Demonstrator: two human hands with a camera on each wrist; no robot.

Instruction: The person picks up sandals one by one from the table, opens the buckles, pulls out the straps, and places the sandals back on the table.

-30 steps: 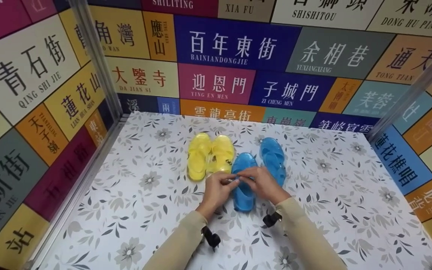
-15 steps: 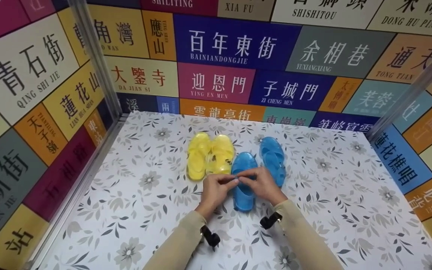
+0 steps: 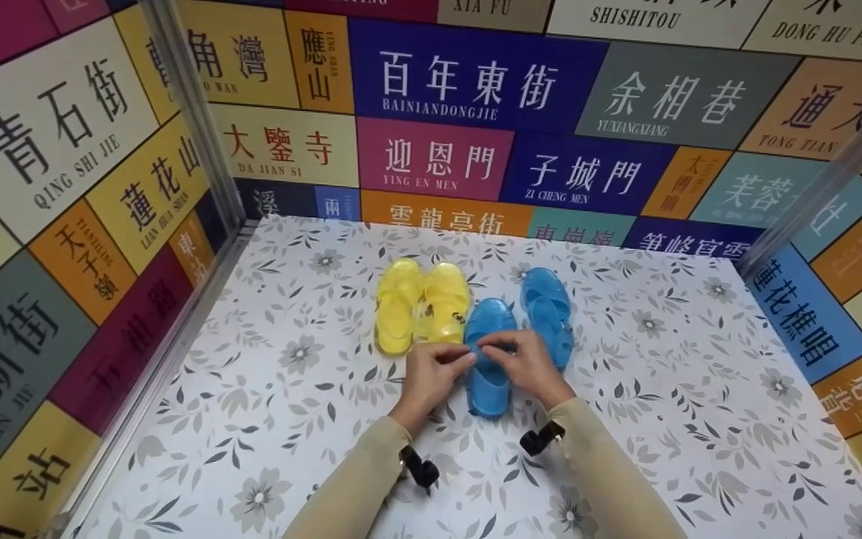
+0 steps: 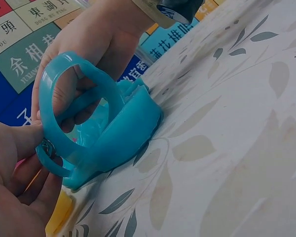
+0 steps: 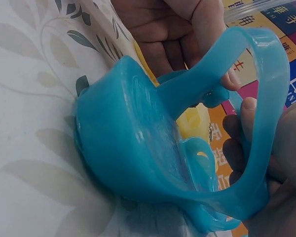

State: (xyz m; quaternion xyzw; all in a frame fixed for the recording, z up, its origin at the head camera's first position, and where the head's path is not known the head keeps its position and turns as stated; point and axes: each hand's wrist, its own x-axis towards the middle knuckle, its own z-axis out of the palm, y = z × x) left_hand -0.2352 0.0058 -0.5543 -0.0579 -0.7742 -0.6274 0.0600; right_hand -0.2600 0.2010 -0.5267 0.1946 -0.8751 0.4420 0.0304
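In the head view, a translucent blue sandal [image 3: 489, 393] stands on the table between my hands, toe pointing away. My left hand [image 3: 431, 374] pinches its strap at the left side, where a small metal buckle [image 4: 48, 147] shows in the left wrist view. The right hand [image 3: 528, 367] pinches the strap close by, its fingertips near the left ones. The looped ankle strap [image 5: 269, 89] stands raised over the heel in the right wrist view. Whether the strap end is through the buckle is hidden by fingers. Just right of my right hand lies the matching blue sandal [image 3: 543, 288].
A pair of yellow sandals, the left one [image 3: 395, 329] and the right one [image 3: 446, 281], stands left of the blue pair. A white table [image 3: 266, 419] with a leaf pattern carries everything. Panels with lettering [image 3: 446, 157] enclose its back and sides.
Both hands stay at the blue sandal's strap. My right fingertips have shifted slightly up and away from the left ones. The head view has tilted a little.
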